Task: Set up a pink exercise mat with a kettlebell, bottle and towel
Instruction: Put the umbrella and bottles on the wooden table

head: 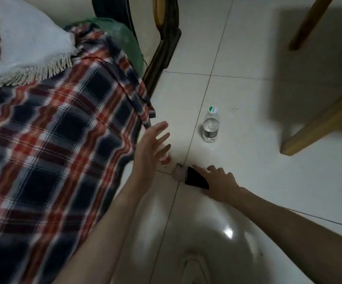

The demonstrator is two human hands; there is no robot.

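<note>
Right hand: fingers spread low over a black flat object on the floor.
Left hand: fingers splayed, holding nothing, above a red-and-white item.
Bottle: upright beyond both hands, green-white cap; label unreadable.
No mat, kettlebell or towel visible.
Advice: grip the bottle mid-body, keep it vertical.
Plaid blanket: leftward.
</note>
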